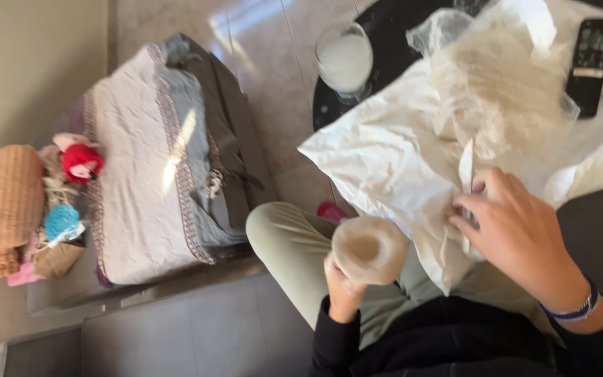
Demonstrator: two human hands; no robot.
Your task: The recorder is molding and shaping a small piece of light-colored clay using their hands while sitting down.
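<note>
My left hand [343, 287] is closed around a beige cylindrical roll [369, 248], held upright over my lap. My right hand [518, 234] rests on a crumpled white paper sheet [385, 160] and pinches a thin white strip [466, 174] between its fingers. A clear plastic bag [504, 84] holding something pale and fibrous lies on the white sheet just beyond my right hand. I sit with legs in light green trousers [294, 244] and wear a black top.
A glass of white liquid [344, 59] stands on the round black table [392, 28]. A black remote [590, 63] lies at the far right. On the floor to the left are a grey cushion [155, 160], an orange knitted item [1, 209] and small colourful toys [78, 162].
</note>
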